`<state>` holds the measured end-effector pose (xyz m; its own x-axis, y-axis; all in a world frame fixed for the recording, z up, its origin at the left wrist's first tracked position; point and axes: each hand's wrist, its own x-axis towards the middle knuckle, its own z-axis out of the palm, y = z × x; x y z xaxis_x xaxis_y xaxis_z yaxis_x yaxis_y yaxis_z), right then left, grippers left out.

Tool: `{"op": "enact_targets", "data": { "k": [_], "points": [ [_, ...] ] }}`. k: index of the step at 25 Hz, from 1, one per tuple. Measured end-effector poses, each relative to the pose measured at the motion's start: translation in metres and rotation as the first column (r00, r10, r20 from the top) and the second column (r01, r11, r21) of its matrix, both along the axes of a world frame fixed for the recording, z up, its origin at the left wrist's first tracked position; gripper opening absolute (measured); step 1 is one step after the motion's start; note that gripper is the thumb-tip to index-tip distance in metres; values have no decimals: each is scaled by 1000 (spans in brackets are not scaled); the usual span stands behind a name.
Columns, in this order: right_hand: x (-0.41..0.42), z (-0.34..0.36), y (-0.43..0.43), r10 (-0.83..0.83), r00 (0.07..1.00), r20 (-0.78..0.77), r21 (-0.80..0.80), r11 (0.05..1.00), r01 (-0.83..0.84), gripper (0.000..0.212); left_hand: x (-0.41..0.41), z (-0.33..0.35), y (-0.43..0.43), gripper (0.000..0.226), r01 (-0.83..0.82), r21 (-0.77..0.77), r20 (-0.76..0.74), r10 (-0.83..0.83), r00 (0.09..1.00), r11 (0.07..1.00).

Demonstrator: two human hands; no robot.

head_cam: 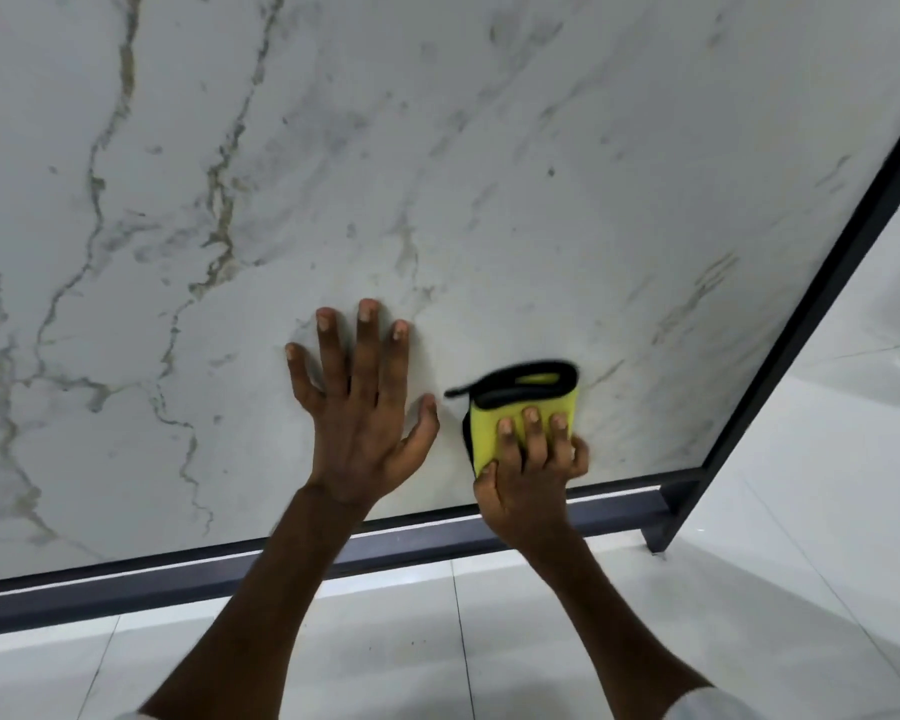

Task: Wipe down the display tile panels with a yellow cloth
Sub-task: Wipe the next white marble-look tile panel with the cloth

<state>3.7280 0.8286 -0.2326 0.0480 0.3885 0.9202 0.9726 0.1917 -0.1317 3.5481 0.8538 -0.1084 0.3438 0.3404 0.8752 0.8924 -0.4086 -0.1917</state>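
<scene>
We brace on the left and wipe low on the right.

Our left hand (359, 407) lies flat on the marble-look tile panel (437, 148) with its fingers spread wide, probably to steady us as we lean in. Just beside it, the folded yellow cloth (528, 413) is pressed to the panel's lower part. Our right hand (533, 475) grips it, fingers close together on top and thumb hooked at its left edge, likely to keep the fold tight near the dark frame (811, 350).
</scene>
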Motion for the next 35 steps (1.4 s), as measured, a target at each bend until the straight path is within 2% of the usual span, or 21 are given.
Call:
{"op": "enact_targets", "data": {
  "k": [3, 5, 7, 10, 12, 14, 16, 18, 20, 22, 25, 28, 30, 32, 35],
  "points": [
    [2, -38, -11, 22, 997, 78, -97, 995, -14, 71, 24, 9, -9, 67, 67, -21, 45, -66, 997, 998],
    [2, -35, -14, 45, 997, 67, -110, 993, -37, 78, 33, 6, -6, 63, 80, -14, 45, -79, 996, 997],
    [4, -6, -13, 45, 998, 43, -56, 998, -42, 75, 33, -7, 0, 66, 32, -7, 12, -32, 999, 999],
    [22, 61, 5, 17, 995, -101, 84, 996, -9, 68, 29, -25, 8, 71, -34, 49, -18, 35, 999, 998],
    [35, 68, 13, -19, 978, -209, 90, 995, 39, 68, 33, -25, 12, 73, -46, 82, 1, 46, 999, 996],
    [42, 25, 9, -41, 983, -178, 44, 998, 49, 63, 36, -24, 13, 73, -53, 92, -9, 54, 998, 994],
    [47, -38, -6, -50, 996, -68, -62, 997, 46, 59, 34, -20, 3, 73, -10, 21, 4, 10, 1000, 1000],
    [52, -57, -16, -15, 999, -36, -131, 991, 10, 60, 31, -4, -13, 69, 48, -12, 8, -48, 999, 999],
    [43, -19, -10, -21, 998, -56, -50, 999, 18, 62, 33, 30, -16, 65, 62, 28, 33, -63, 997, 998],
    [32, 50, -3, 27, 998, -61, 64, 998, -23, 66, 38, 58, -10, 66, 1, 46, 67, -4, 998, 999],
    [48, 133, 9, -60, 994, -90, 127, 989, 72, 72, 47, 67, 0, 71, -113, 48, 15, 112, 994, 992],
    [76, 129, 13, -154, 967, -205, 144, 972, 185, 74, 48, 65, -2, 71, -106, 17, -25, 106, 994, 994],
    [75, 102, 12, -183, 965, -188, 107, 973, 205, 74, 42, 83, -7, 70, -46, 28, -39, 47, 998, 999],
    [64, 96, 8, -189, 965, -181, 57, 978, 202, 74, 39, 121, -11, 69, 7, 93, -45, -3, 999, 996],
    [53, 158, 11, -158, 983, -92, 113, 979, 168, 78, 43, 208, -3, 67, 17, 203, -5, -16, 1000, 979]
  ]
}}
